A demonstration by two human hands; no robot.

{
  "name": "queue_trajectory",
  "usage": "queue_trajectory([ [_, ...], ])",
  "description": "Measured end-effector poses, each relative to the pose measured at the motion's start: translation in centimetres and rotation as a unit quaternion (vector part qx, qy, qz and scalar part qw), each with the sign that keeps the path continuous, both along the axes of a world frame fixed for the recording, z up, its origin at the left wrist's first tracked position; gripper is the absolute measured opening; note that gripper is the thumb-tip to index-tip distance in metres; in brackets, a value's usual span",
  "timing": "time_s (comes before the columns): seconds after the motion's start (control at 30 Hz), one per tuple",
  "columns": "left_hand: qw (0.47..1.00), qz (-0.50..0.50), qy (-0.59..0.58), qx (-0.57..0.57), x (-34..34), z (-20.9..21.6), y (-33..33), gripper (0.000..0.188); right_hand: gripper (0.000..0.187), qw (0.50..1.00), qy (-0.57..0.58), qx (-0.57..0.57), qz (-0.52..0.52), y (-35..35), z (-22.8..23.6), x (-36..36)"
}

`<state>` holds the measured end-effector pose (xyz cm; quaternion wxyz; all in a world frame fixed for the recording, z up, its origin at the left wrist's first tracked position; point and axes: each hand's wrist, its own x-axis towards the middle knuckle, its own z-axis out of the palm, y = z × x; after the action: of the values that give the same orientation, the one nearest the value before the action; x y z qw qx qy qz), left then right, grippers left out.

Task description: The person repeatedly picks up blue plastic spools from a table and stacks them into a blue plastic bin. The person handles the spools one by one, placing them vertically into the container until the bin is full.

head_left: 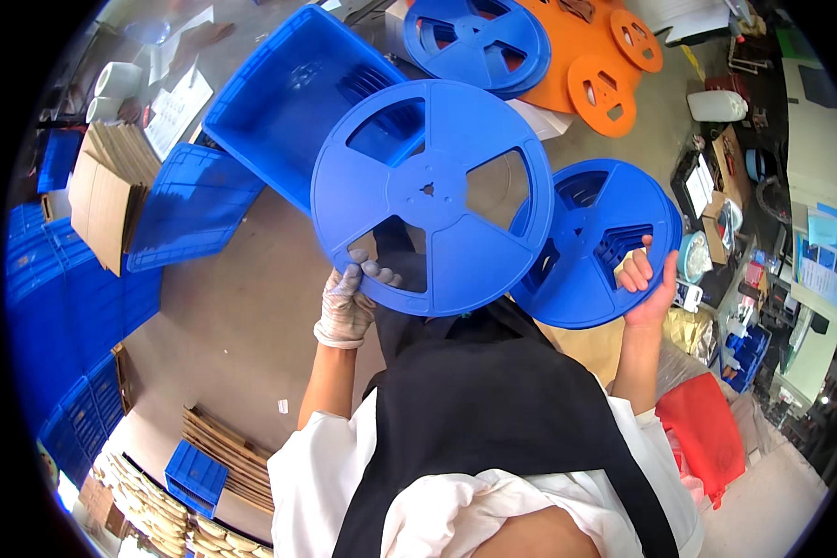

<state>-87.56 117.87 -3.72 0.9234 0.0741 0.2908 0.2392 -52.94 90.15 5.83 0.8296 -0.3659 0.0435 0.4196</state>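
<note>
A large blue plastic reel (465, 167) with three wide openings is held up in front of me. My left hand (349, 302), in a pale glove, grips its lower left rim, with the fingers through one opening. To the right, at a lower level, lies a stack of similar blue reels (567, 200), partly hidden behind the held reel. My bare right hand (646, 284) is closed round the right rim of this stack, fingers in an opening and thumb outside. How many reels it grips I cannot tell.
A blue bin (279, 112) with reels inside stands beyond, beside another tilted blue bin (191, 209). More blue reels (479, 42) and orange reels (603, 93) lie at the far side. Flattened cardboard (112, 195) stands left; a red bag (702, 432) lies right.
</note>
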Motion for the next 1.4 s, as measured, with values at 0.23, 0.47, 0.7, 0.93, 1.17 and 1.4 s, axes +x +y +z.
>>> queue_trajectory([
  [0.23, 0.988, 0.049, -0.001, 0.149, 0.4, 1.5, 2.5, 0.026, 0.055, 0.992, 0.058, 0.112, -0.017, 0.1, 0.3, -0.1],
  [0.47, 0.819, -0.112, 0.286, 0.485, 3.2, 0.7, 1.2, 0.042, 0.057, 0.966, 0.126, 0.223, -0.033, 2.1, 1.4, 0.1],
  [0.7, 0.563, -0.209, 0.144, 0.786, 8.3, 5.3, 0.3, 0.046, 0.057, 0.957, 0.203, 0.204, -0.029, 5.2, 2.5, -0.4],
  [0.93, 0.594, -0.296, -0.004, 0.748, 10.1, 5.0, -0.1, 0.043, 0.059, 0.976, 0.177, 0.124, 0.02, 7.7, 2.6, 0.1],
  [1.17, 0.937, -0.222, 0.103, 0.251, 7.8, 5.5, 1.9, 0.03, 0.051, 0.991, 0.043, -0.122, 0.02, 7.8, 2.0, 0.5],
  [1.4, 0.998, -0.031, 0.053, 0.019, 1.9, -0.4, 4.1, 0.041, 0.04, 0.964, -0.07, -0.237, -0.095, 4.5, 1.7, 0.2],
])
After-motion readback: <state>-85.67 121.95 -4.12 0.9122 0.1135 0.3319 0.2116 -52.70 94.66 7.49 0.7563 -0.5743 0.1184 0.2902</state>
